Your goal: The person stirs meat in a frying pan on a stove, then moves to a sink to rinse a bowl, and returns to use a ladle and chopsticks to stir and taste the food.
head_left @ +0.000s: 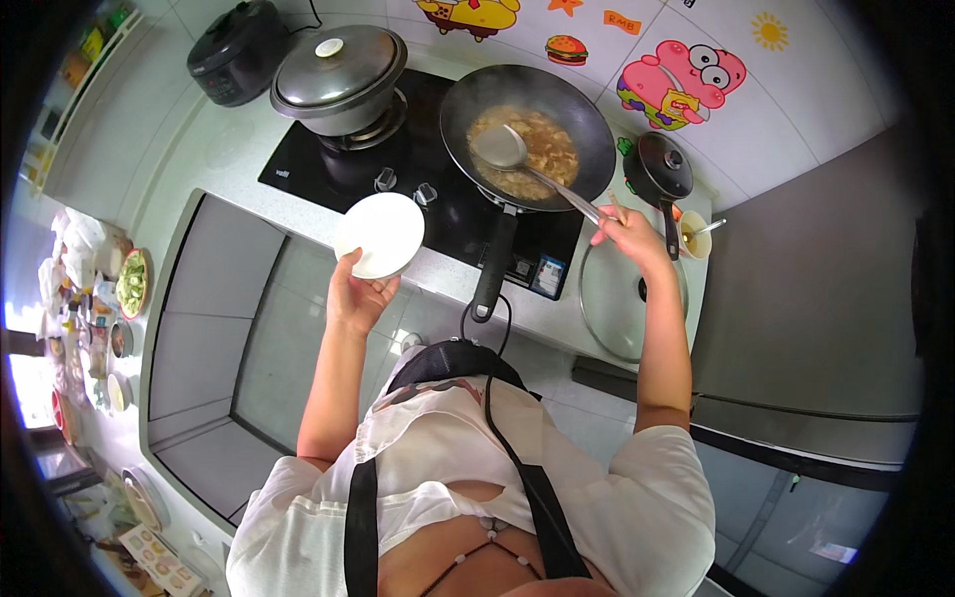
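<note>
With fingers under it and thumb at its rim, my left hand [360,297] holds a white plate [382,233] in front of the hob; nothing shows on it. My right hand [633,237] grips the handle of a metal spatula [500,147], whose broad head is over the food in the wok. The dark wok [587,129] sits on the right burner with its black handle toward me. Brownish liquid with pieces of food [545,144] fills its bottom, and the pieces are too small to name.
On the left burner stands a lidded metal pot [338,75], with a black rice cooker [239,55] beyond it. To the right are a glass lid [609,298], a small black lidded pan [662,169] and a bowl with a spoon [694,237]. Chopped greens [132,283] lie on the left counter.
</note>
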A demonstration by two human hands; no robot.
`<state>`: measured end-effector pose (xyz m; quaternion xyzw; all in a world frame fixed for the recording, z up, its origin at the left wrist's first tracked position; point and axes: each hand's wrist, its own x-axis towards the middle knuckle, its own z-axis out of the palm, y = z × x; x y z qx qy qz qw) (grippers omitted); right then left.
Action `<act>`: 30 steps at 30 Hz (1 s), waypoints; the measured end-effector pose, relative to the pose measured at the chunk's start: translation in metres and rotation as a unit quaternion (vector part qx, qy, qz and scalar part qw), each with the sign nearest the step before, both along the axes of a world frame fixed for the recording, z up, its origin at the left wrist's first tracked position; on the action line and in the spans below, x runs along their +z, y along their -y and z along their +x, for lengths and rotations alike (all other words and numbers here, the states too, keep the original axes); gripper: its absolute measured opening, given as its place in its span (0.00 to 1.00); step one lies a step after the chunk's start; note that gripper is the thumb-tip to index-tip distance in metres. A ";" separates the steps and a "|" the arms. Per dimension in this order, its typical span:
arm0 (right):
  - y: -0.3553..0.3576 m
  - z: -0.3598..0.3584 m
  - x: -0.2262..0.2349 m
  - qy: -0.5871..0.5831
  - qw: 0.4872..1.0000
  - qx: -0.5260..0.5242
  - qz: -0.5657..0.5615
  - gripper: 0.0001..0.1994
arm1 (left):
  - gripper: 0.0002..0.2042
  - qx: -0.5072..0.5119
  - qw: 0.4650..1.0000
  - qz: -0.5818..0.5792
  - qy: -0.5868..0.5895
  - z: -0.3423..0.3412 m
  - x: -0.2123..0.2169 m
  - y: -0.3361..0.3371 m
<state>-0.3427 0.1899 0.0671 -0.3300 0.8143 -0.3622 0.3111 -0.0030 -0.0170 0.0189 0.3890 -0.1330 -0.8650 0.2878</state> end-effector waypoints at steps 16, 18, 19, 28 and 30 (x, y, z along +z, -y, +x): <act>0.037 0.065 0.021 -0.246 0.947 -0.080 0.191 0.18 | 0.25 -0.059 0.998 -0.005 0.033 -0.006 -0.007 0.045; 0.034 0.065 0.019 -0.247 0.946 -0.084 0.191 0.18 | 0.25 -0.064 0.997 0.006 0.033 -0.008 -0.009 0.047; 0.032 0.066 0.021 -0.245 0.945 -0.086 0.198 0.18 | 0.25 -0.067 0.997 0.006 0.033 -0.009 -0.010 0.048; 0.017 0.064 0.040 -0.256 0.928 -0.127 0.238 0.18 | 0.26 -0.069 0.997 0.014 0.019 -0.019 -0.012 0.051; 0.010 0.057 0.046 -0.268 0.928 -0.131 0.224 0.18 | 0.26 -0.071 0.997 0.008 0.027 -0.019 -0.009 0.050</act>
